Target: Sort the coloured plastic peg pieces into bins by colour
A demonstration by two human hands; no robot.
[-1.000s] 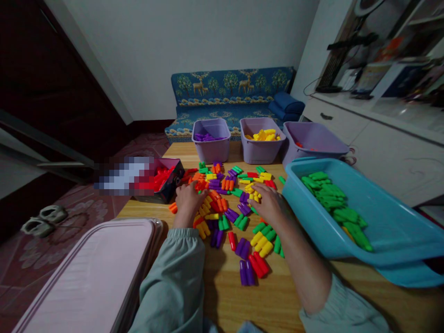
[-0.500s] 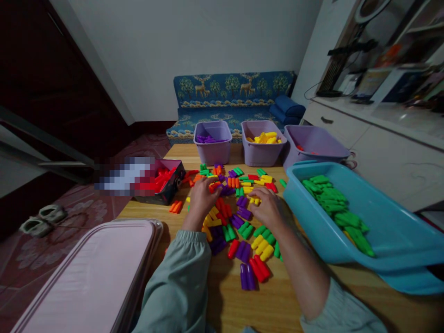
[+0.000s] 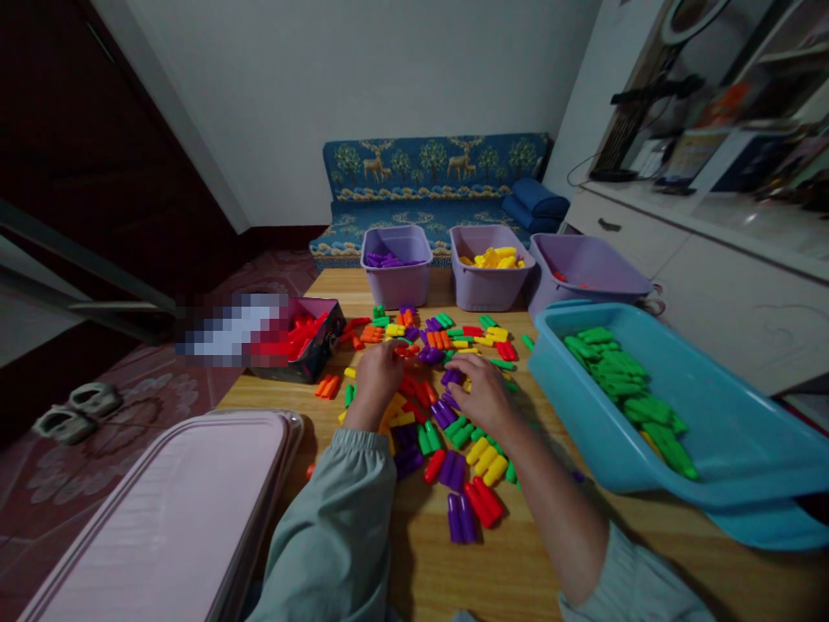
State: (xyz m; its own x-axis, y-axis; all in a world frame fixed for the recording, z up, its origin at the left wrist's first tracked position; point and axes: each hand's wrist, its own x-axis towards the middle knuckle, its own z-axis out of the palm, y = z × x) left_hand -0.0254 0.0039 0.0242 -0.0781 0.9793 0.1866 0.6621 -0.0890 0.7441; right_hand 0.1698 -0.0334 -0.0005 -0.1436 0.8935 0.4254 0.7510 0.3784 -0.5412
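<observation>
Many small finger-shaped plastic pieces in red, orange, yellow, green and purple, several of them joined side by side, lie scattered over the wooden table. My left hand [image 3: 381, 373] is over the far left of the spread, its fingers closed at an orange piece [image 3: 408, 351]. Close by lies a purple piece [image 3: 431, 355]. Across from it, my right hand [image 3: 483, 390] hovers low with curved fingers, thumb and index apart around a purple piece [image 3: 451, 377] on the table. Yellow pieces beneath the right fingers are partly hidden. Nearer me lie a purple pair [image 3: 462, 518] and red pieces [image 3: 484, 503].
At the back stand lilac bins: one with purple pieces [image 3: 396, 281], one with yellow [image 3: 490, 289], another with a few red [image 3: 592, 259]. A blue tub [image 3: 731, 389] of green pieces is right. On the left are a dark box [image 3: 317, 363] of red pieces and pink lids [image 3: 174, 510].
My right hand has moved left and slightly nearer, onto the purple pieces. My left hand has shifted slightly, uncovering yellow pieces behind it. A green piece now shows beyond the right hand.
</observation>
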